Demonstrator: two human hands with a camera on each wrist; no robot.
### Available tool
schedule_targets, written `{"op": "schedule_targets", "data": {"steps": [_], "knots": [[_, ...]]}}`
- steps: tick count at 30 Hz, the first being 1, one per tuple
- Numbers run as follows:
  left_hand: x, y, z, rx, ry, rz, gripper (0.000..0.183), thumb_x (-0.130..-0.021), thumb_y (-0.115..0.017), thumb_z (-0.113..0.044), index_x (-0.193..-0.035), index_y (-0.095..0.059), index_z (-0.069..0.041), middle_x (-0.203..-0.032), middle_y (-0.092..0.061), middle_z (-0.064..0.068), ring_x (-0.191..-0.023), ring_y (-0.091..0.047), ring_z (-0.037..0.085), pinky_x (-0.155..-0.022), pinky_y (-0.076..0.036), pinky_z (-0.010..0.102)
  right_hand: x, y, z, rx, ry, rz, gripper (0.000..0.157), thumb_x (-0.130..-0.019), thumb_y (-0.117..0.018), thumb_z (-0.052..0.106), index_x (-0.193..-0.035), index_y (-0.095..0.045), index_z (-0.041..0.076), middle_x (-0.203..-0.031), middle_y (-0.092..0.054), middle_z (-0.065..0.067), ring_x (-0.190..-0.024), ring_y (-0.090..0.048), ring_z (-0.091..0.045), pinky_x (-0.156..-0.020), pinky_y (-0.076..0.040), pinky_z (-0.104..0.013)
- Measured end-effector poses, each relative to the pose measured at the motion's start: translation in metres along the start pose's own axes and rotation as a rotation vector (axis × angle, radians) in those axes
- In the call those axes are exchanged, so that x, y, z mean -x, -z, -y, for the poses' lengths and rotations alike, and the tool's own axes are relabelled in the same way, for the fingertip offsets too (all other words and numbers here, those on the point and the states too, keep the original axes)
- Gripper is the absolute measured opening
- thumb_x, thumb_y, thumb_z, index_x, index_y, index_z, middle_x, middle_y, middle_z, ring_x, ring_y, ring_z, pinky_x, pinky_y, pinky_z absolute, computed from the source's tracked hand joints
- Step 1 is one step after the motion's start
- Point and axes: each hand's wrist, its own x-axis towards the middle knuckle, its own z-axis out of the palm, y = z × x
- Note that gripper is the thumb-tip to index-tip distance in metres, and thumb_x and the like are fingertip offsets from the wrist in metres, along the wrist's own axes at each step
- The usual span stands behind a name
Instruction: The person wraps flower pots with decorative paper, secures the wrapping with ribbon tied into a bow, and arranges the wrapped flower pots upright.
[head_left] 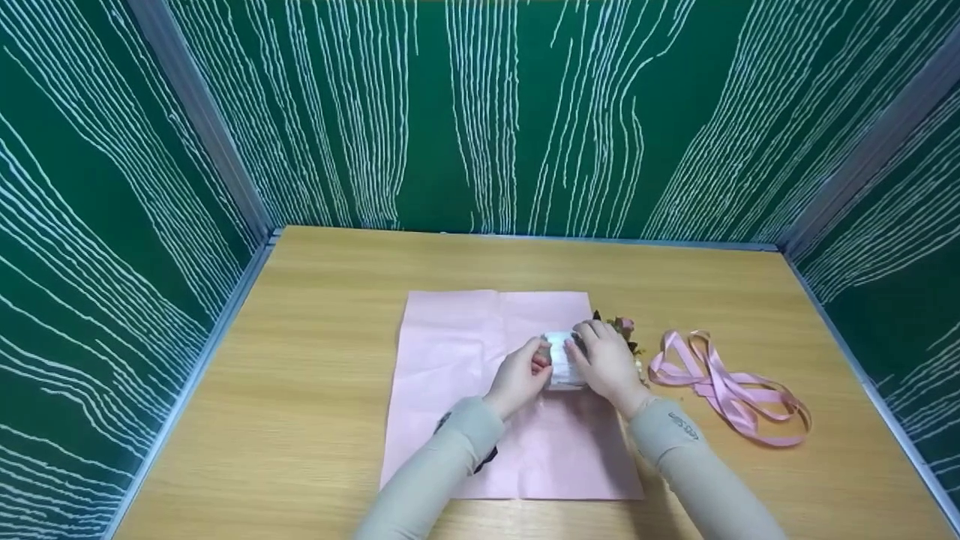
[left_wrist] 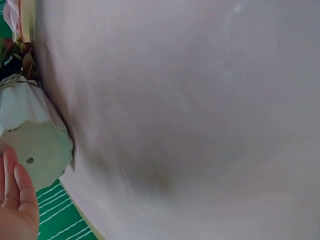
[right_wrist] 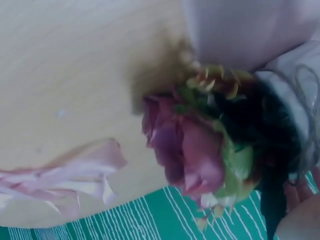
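Note:
A white fluted flowerpot [head_left: 564, 360] lies on its side over pink wrapping paper [head_left: 442, 405], its base toward my left hand [head_left: 519, 377]. In the left wrist view, the fingers of that hand touch the pale base [left_wrist: 47, 150], which has a small hole in its middle. My right hand [head_left: 607, 364] grips the pot near its rim, partly covering it. Artificial flowers [head_left: 625, 326] stick out past this hand, and the right wrist view shows a large dusky-pink bloom [right_wrist: 187, 145] with green leaves. Twine [right_wrist: 295, 82] is tied round the pot below the flowers.
A loosely looped pink ribbon [head_left: 739, 394] lies on the wooden table [head_left: 315, 337], right of the paper. Green panels with white wavy lines [head_left: 431, 112] stand along the back and both sides of the table, joined by metal posts [head_left: 202, 112].

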Motion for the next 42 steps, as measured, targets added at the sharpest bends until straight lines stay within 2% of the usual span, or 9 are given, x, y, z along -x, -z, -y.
{"op": "schedule_targets", "data": {"steps": [6, 11, 17, 24, 34, 39, 42], "knots": [[0.002, 0.002, 0.004, 0.005, 0.002, 0.011, 0.033, -0.088, -0.060, -0.001, -0.121, -0.057, -0.005, -0.090, -0.066, 0.007, -0.083, -0.064, 0.015, -0.077, -0.051, 0.018, -0.001, -0.010, 0.002, -0.056, 0.018, 0.024, 0.038, -0.095, -0.053, 0.020, -0.126, -0.056, -0.003, -0.125, -0.057, -0.022, -0.119, -0.051, -0.040, -0.104, -0.037, -0.052], [0.003, 0.009, 0.009, 0.009, 0.013, 0.013, 0.031, -0.090, -0.057, -0.004, -0.121, -0.058, -0.004, -0.090, -0.066, 0.006, -0.085, -0.063, 0.016, -0.079, -0.052, 0.022, 0.003, -0.014, 0.000, -0.041, 0.006, 0.041, 0.035, -0.098, -0.049, 0.021, -0.124, -0.058, 0.000, -0.124, -0.058, -0.021, -0.117, -0.052, -0.039, -0.102, -0.039, -0.051], [0.004, 0.027, 0.017, 0.007, 0.058, -0.028, 0.023, -0.091, -0.055, -0.006, -0.112, -0.061, 0.001, -0.094, -0.066, 0.011, -0.090, -0.064, 0.023, -0.083, -0.053, 0.031, 0.004, -0.014, -0.002, -0.014, -0.001, 0.053, 0.036, -0.099, -0.046, 0.024, -0.124, -0.058, 0.001, -0.120, -0.060, -0.019, -0.114, -0.054, -0.036, -0.101, -0.041, -0.049], [0.006, 0.048, 0.032, 0.041, 0.049, -0.090, 0.021, -0.090, -0.051, -0.003, -0.106, -0.062, 0.006, -0.093, -0.065, 0.015, -0.089, -0.063, 0.027, -0.082, -0.053, 0.033, 0.003, -0.018, -0.003, -0.001, 0.009, 0.022, 0.034, -0.099, -0.045, 0.023, -0.121, -0.060, 0.001, -0.117, -0.061, -0.017, -0.112, -0.055, -0.035, -0.100, -0.042, -0.047], [0.019, 0.073, 0.051, 0.084, 0.145, -0.118, 0.021, -0.091, -0.054, -0.004, -0.107, -0.060, 0.008, -0.097, -0.064, 0.017, -0.092, -0.061, 0.028, -0.085, -0.051, 0.036, 0.001, -0.021, 0.000, 0.010, -0.028, 0.057, 0.036, -0.100, -0.043, 0.025, -0.123, -0.059, 0.003, -0.120, -0.059, -0.017, -0.114, -0.054, -0.035, -0.101, -0.041, -0.047], [0.025, 0.088, 0.060, 0.158, 0.270, -0.120, 0.024, -0.091, -0.055, -0.006, -0.110, -0.060, 0.008, -0.103, -0.063, 0.019, -0.099, -0.060, 0.030, -0.090, -0.049, 0.039, 0.001, -0.022, 0.000, 0.018, -0.018, 0.047, 0.035, -0.099, -0.043, 0.024, -0.122, -0.059, 0.002, -0.118, -0.060, -0.016, -0.112, -0.055, -0.034, -0.099, -0.043, -0.047], [0.028, 0.098, 0.075, 0.202, 0.300, -0.139, 0.027, -0.091, -0.056, -0.013, -0.112, -0.059, 0.004, -0.106, -0.064, 0.018, -0.102, -0.060, 0.030, -0.091, -0.049, 0.041, 0.001, -0.022, -0.001, 0.021, -0.015, 0.039, 0.035, -0.099, -0.043, 0.024, -0.122, -0.059, 0.002, -0.117, -0.060, -0.016, -0.110, -0.055, -0.034, -0.098, -0.044, -0.047]]}}
